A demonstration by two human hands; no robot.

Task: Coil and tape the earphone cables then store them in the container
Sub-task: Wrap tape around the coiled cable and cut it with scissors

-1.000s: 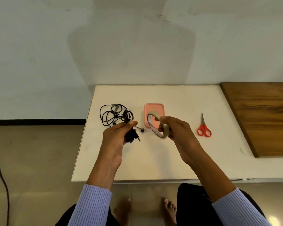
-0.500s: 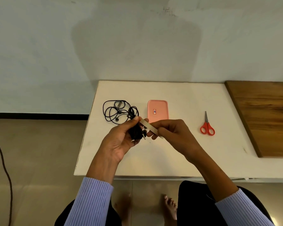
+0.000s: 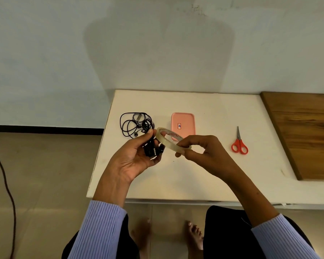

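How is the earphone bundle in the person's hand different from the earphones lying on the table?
The coiled earphone bundle is packed tight and short; the loose earphones sprawl in wide, tangled loops. The bundle is gripped in the left hand above the white table, next to the tape roll that the right hand pinches; the loose earphones lie untouched on the table. Both are thin black cables.

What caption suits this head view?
Left hand holds coiled earphones; right hand brings the tape roll alongside.
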